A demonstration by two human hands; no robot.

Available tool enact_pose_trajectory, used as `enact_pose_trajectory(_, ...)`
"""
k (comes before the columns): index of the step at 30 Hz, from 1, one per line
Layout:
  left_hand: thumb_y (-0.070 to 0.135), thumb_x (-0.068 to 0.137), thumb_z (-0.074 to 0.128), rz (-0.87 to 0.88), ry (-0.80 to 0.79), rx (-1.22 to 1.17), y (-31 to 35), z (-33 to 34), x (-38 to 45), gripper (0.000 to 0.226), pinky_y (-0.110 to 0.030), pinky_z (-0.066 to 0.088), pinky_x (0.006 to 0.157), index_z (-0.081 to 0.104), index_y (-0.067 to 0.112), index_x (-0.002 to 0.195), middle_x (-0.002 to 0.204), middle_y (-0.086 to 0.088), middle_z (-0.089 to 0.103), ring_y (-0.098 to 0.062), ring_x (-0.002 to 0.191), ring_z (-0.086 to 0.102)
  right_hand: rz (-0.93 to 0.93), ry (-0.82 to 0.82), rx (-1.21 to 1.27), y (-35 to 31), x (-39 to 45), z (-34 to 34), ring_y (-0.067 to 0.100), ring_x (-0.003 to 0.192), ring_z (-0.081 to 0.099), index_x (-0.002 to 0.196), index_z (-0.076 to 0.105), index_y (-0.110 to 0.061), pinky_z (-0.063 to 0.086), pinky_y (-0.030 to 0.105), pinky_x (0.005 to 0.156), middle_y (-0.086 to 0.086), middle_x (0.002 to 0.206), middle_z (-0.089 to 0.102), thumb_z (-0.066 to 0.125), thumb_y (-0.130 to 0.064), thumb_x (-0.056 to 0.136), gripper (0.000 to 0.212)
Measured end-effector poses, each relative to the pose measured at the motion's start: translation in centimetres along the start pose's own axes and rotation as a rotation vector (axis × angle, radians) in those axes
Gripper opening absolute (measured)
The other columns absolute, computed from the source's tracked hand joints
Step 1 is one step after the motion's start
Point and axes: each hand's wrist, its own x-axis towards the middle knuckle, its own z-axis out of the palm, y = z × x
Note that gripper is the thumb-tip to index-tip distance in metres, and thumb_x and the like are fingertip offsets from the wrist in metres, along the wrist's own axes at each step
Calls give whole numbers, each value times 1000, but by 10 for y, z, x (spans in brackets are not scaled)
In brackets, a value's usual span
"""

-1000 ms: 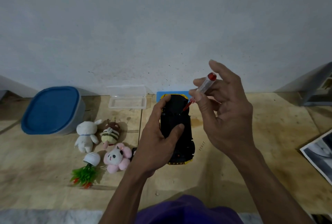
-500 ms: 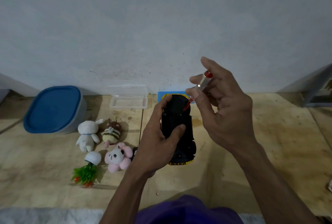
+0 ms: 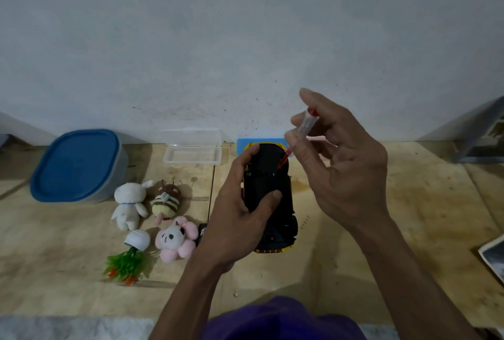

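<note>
- Head view, left of the work: my left hand (image 3: 240,219) grips the toy car (image 3: 266,173) belly-up, thumb across the black underside and fingers curled round its left flank. The car sits over the wooden table (image 3: 409,203) near the wall, yellow nose pointing away from me. I cannot tell whether its tail rests on the wood.
- Head view, right of the work: my right hand (image 3: 346,170) pinches a small screwdriver (image 3: 306,124) — clear handle, red cap — between thumb and forefinger. The red shaft slants down onto the underside near the nose.
- As I judge it, the step is working a screw there. I'd seat the tip square in the screw head before turning, bring the shaft nearer upright, and press lightly along it.
- The left grip should brace against the twist — a car rolling in the palm throws the tip off.
- Well left of the car: plush toys (image 3: 165,202), a toppled plastic plant (image 3: 125,263), a blue-lidded tub (image 3: 76,165) and a clear box (image 3: 192,152).
</note>
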Motion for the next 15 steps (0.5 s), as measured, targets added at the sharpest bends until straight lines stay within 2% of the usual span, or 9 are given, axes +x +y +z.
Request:
enact_pose_trajectory(3, 5, 93, 67, -5, -4, 1, -1, 0, 0, 72, -37, 58, 95, 36, 40, 148, 141, 19, 52, -4, 120, 61, 39, -49, 35, -2, 1, 0, 15, 103, 71, 136, 52, -18, 60, 30, 81, 0, 116, 69, 64, -5, 95, 45)
enact_pose_trajectory(7, 4, 93, 68, -1, -12, -22, -1, -1, 1, 73, -34, 58, 95, 36, 38, 149, 142, 19, 52, -2, 120, 61, 72, -7, 48, 1, 3, 0, 18, 96, 72, 135, 55, -19, 60, 29, 80, 2, 108, 69, 70, -8, 92, 46)
enact_pose_trajectory(9, 3, 92, 68, -8, -28, -33, -1, -1, 2, 74, -37, 58, 95, 36, 39, 148, 142, 18, 52, -5, 120, 62, 111, -73, 81, 2, 5, -2, 19, 98, 73, 141, 49, -16, 60, 34, 83, 3, 110, 68, 63, -4, 96, 49)
enact_pose_trajectory(12, 1, 90, 70, -20, -44, -55, -3, -2, 2, 78, -43, 58, 96, 35, 38, 149, 143, 17, 51, -11, 122, 62, 177, -132, 115, -1, 6, -1, 19, 95, 74, 146, 41, -22, 60, 38, 84, 3, 111, 68, 56, -3, 99, 53)
enact_pose_trajectory(15, 2, 84, 76, -38, -84, -74, -6, -5, 3, 88, -51, 57, 95, 34, 42, 150, 147, 15, 47, -23, 125, 59, 266, -14, 265, -2, 11, -1, 20, 79, 73, 141, 41, -25, 61, 41, 77, 10, 100, 65, 50, 2, 100, 49)
